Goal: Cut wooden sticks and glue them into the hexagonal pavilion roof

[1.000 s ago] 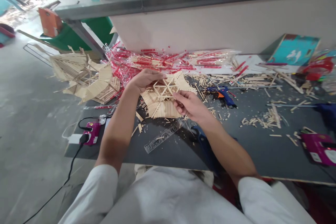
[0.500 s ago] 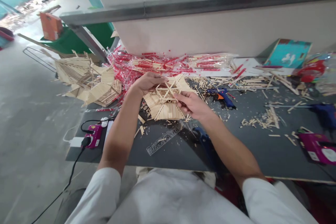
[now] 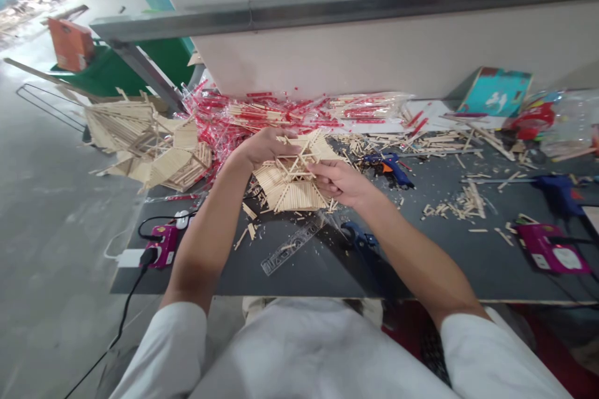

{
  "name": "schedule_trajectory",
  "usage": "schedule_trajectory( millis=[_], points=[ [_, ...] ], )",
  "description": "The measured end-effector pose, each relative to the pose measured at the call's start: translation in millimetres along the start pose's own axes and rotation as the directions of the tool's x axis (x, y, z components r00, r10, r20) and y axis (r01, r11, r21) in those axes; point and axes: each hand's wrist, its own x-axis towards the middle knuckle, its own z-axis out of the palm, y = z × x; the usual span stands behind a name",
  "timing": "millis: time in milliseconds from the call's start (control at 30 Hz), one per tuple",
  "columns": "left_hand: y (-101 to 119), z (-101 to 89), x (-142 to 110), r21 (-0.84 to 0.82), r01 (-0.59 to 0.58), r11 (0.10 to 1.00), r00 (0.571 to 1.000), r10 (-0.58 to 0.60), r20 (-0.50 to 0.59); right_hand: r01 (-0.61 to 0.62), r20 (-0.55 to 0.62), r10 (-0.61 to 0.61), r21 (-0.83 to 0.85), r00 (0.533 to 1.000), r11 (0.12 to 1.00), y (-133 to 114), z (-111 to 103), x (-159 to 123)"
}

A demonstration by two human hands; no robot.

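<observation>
Between my hands is a hexagonal stick frame (image 3: 296, 167) with spokes meeting at its centre. It lies on or just over a wooden stick model (image 3: 302, 197) whose slatted panels slope outward; whether the two are joined I cannot tell. My left hand (image 3: 266, 148) is closed at the frame's upper left edge, its fingertips partly hidden. My right hand (image 3: 340, 181) pinches the frame's right side between thumb and fingers. A clear plastic ruler (image 3: 292, 248) lies on the table in front of the model.
A larger stick model (image 3: 145, 143) stands at the left. Red-tipped sticks in plastic wrap (image 3: 262, 109) line the wall. Blue glue guns (image 3: 395, 169) and loose sticks (image 3: 461, 202) lie to the right. Magenta power boxes (image 3: 163, 246) with cables sit near the table's ends.
The view has shifted slightly, so the things at the sides sit further left. Both hands keep hold of the stick frame, which looks slightly turned or tilted.
</observation>
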Motion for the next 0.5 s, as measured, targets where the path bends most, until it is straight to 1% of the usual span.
schedule_trajectory(
  millis=[200, 367, 500],
  points=[
    [2.6, 2.7, -1.8, 0.004, -0.003, 1.0, 1.0, 0.003, -0.003, 0.016, -0.015, -0.017, -0.021, 1.0, 1.0, -1.8, 3.1, -2.1],
    [-2.0, 1.6, 1.2, -0.03, -0.038, 0.999, 0.999, 0.038, -0.005, 0.012, 0.012, -0.012, -0.016, 1.0, 1.0, -1.7, 4.2, -2.9],
    [-4.2, 1.9, 1.6, -0.044, -0.029, 0.999, 0.999, 0.028, -0.024, -0.004, -0.009, 0.004, -0.019, 1.0, 1.0, -2.5, 4.4, -2.6]
  ],
)
